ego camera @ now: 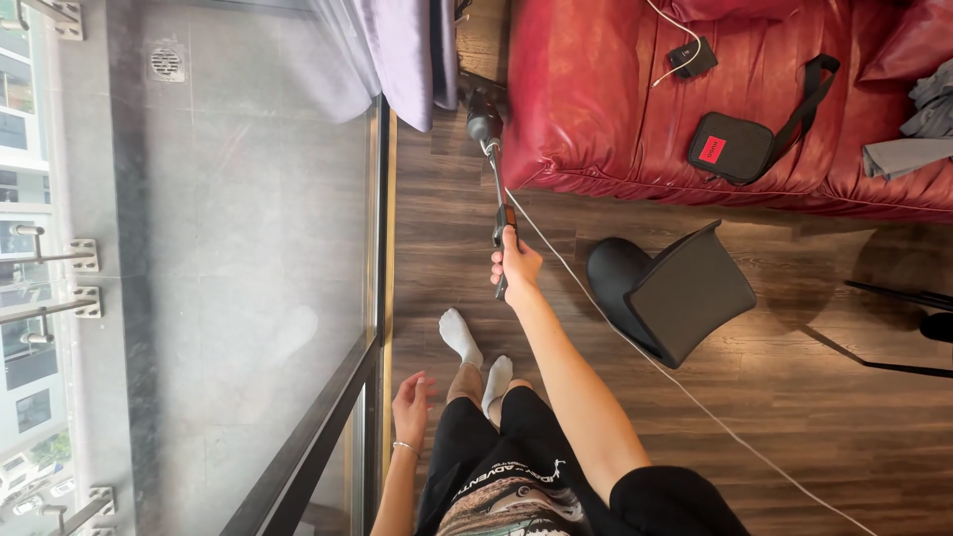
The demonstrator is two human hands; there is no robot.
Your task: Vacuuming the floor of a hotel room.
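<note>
Left hand (411, 399) hangs slack beside the glass door (248, 248), fingers loose, grasping nothing. Right hand (514, 263) is clenched round the vacuum handle (503, 223); its head (483, 121) sits on the wood floor (794, 397) at the red sofa's (615, 99) corner, under the curtain (397, 50). Advisable: steady strokes, white cord (635, 347) kept clear of the black chair (670, 293).

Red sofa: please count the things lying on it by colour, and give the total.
On the red sofa:
Black: 2, a pouch with a strap and a small device with a white cable
Grey: 1, a heap of cloth
Total: 3
</note>
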